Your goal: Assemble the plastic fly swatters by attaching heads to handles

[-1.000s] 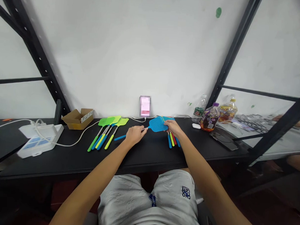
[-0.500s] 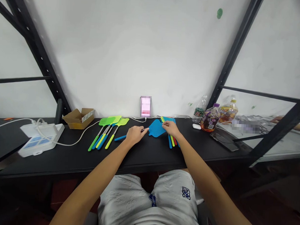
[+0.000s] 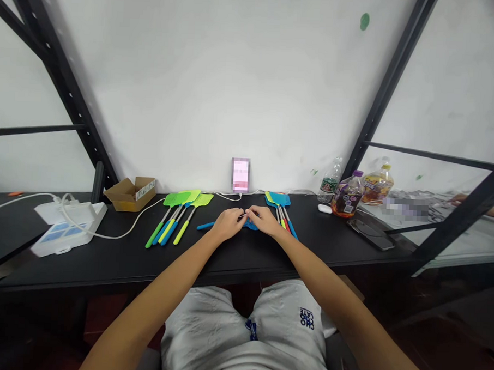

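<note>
In the middle of the black table lies a blue fly swatter (image 3: 206, 226), its handle pointing left. My left hand (image 3: 229, 223) is closed around its shaft. My right hand (image 3: 263, 220) has its fingers pinched at the neck of the swatter, fingertips meeting those of the left hand. Most of the blue head is hidden under the right hand. Left of my hands several green, yellow and blue fly swatters (image 3: 175, 217) lie side by side. Just right of them is a second group of fly swatters (image 3: 282, 211), with blue heads on top.
A phone (image 3: 241, 175) on a cable leans against the wall. An open cardboard box (image 3: 131, 195) and a white power strip case (image 3: 70, 229) stand left. At right are a water bottle (image 3: 330, 180), a drink bottle (image 3: 348, 195), a white earphone case (image 3: 325, 209) and a dark phone (image 3: 370, 234).
My right hand has moved left, from the edge of the blue head to its neck beside my left hand. The left hand has shifted slightly right with the swatter.
</note>
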A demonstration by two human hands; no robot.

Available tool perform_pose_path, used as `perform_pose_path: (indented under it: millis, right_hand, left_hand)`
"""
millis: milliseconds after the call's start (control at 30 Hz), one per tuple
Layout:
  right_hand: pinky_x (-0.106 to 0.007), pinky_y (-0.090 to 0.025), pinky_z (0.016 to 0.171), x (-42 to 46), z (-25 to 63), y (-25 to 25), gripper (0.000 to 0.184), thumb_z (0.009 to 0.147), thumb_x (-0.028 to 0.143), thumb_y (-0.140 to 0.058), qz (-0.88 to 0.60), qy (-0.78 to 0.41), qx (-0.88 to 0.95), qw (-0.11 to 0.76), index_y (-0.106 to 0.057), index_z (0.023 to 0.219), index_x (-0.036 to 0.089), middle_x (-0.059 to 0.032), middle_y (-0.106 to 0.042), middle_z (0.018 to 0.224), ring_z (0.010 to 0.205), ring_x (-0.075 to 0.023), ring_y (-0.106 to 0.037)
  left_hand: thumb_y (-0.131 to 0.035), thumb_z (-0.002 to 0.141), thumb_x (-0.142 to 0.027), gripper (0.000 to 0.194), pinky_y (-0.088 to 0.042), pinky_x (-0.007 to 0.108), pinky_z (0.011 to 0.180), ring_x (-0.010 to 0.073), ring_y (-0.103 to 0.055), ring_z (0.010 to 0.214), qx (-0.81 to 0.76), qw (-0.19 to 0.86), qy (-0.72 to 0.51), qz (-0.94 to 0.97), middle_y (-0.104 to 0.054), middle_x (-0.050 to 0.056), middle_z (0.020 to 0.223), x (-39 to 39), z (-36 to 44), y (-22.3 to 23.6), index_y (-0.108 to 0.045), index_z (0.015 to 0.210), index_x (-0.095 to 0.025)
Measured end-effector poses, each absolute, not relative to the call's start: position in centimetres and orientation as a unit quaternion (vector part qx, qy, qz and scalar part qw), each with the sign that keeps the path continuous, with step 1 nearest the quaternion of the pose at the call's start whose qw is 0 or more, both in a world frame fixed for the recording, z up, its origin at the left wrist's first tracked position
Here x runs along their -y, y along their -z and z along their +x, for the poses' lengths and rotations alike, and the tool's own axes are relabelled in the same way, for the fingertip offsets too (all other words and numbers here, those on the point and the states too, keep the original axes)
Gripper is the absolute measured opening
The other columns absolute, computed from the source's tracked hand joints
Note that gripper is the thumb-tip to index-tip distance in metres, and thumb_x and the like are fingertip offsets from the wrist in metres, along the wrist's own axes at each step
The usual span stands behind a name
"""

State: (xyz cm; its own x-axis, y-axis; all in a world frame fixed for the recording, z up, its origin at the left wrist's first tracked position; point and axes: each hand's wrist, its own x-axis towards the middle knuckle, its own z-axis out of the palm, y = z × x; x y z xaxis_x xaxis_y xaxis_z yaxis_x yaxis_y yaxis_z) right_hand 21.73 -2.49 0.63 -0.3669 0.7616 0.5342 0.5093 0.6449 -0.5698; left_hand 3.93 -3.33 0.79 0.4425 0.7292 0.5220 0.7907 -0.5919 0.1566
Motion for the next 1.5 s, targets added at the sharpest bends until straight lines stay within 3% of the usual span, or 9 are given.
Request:
perform_pose_path:
  millis: [200,600,967,1500]
  right_hand:
    - [-0.023,-0.038,0.062,1.8,22.3,-0.4,0.037,0.095,0.037,-0.042,-0.429,-0.104,0.805,0.397,-0.054,0.065,0.020,-0.0009,-0.061,0.065,0.063,-0.0133,-0.054]
    - [-0.028,-0.036,0.058,1.1,25.1,-2.2,0.051,0.095,0.052,-0.032,-0.541,-0.075,0.643,0.537,-0.050,0.059,0.020,-0.0045,-0.060,0.060,0.059,-0.0170,-0.052]
    - [-0.028,-0.032,0.057,1.4,25.0,-2.6,0.057,0.092,0.059,-0.032,-0.550,-0.087,0.633,0.538,-0.051,0.056,0.018,-0.0043,-0.058,0.057,0.056,-0.0160,-0.049]
    - [-0.028,-0.029,0.056,1.3,24.8,-2.6,0.052,0.091,0.053,-0.035,-0.552,-0.086,0.632,0.538,-0.047,0.054,0.019,-0.0019,-0.052,0.052,0.053,-0.0147,-0.046]
  left_hand:
    - [-0.038,0.096,-0.039,0.032,-0.040,0.028,0.071,0.0160,-0.056,0.076,0.428,0.044,0.300,-0.851,-0.060,0.005,0.081,3.5,4.1,-0.8,-0.059,0.080,-0.019]
    - [-0.034,0.097,-0.048,0.037,-0.037,0.027,0.070,0.0191,-0.059,0.086,0.503,0.048,0.265,-0.821,-0.065,0.006,0.089,3.3,3.6,-1.3,-0.058,0.087,-0.022]
    - [-0.035,0.095,-0.052,0.041,-0.036,0.028,0.069,0.0231,-0.063,0.087,0.535,0.063,0.231,-0.810,-0.068,0.008,0.090,3.0,3.7,-1.4,-0.059,0.086,-0.020]
    - [-0.034,0.096,-0.046,0.040,-0.041,0.031,0.074,0.0248,-0.064,0.090,0.558,0.096,0.180,-0.805,-0.069,0.010,0.093,2.3,3.3,-1.5,-0.064,0.094,-0.019]
